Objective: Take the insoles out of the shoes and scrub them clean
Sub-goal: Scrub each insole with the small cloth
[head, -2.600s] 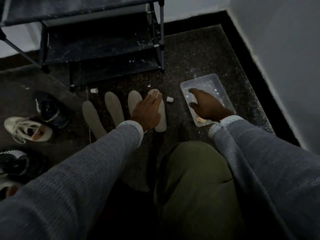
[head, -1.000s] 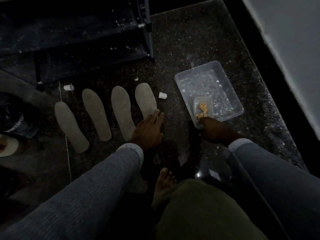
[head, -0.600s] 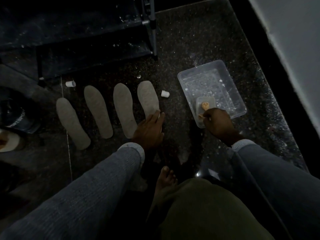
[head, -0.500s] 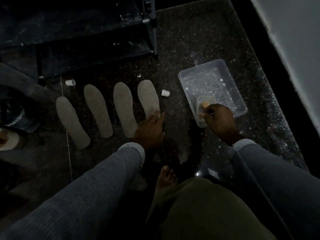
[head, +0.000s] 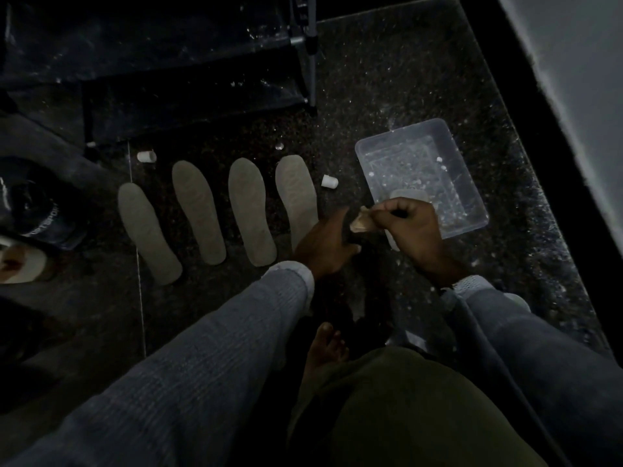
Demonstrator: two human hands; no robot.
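grey insoles, four of them, lie side by side in a row on the dark speckled floor (head: 387, 89): the leftmost insole (head: 148, 235), the second insole (head: 199, 212), the third insole (head: 251, 212) and the rightmost insole (head: 296, 195), each apart from its neighbour by a thin strip of floor. the left hand (head: 325, 246) rests with straight fingers on the near end of the rightmost insole. the right hand (head: 413, 230) is curled round a small tan scrubber (head: 362, 224), held above the floor just beside the near left corner of the clear plastic tub (head: 472, 197). a white cap (head: 329, 181) stands in the gap between the rightmost insole and the tub; another cap (head: 146, 156) lies beyond the row's left end. a dark shoe rack (head: 168, 62) closes off the far side, a pale wall (head: 573, 96) the right, and a dark shoe (head: 40, 210) sits at the left edge. bare floor lies open beyond the tub.
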